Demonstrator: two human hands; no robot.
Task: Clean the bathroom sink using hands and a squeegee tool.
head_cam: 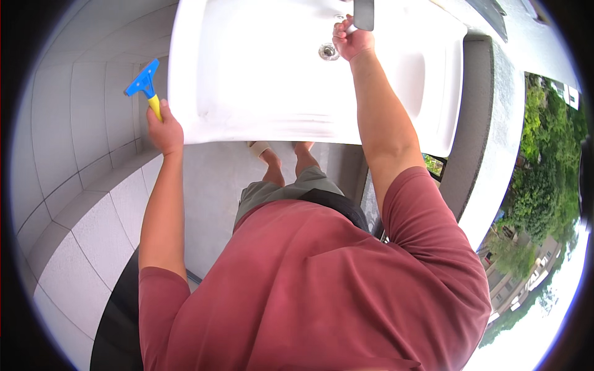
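Observation:
At the left, my left hand (165, 131) grips the yellow handle of a blue-headed scraper (145, 79). The tool points away from me, just outside the left rim of a white sink (260, 83). My right hand (355, 41) is over the sink, close to the round metal drain (328, 51). Its fingers are curled, right beside the end of a flat grey metal tap part (364, 15). A small pale patch shows between these fingers; whether it is a held thing or the sink behind cannot be made out.
Grey wall tiles (88, 102) and a tiled ledge (100, 213) run along the left. A pale sill (496, 130) borders the right side, with trees (543, 176) beyond it. My feet stand on the grey floor (209, 195) below the sink's front edge.

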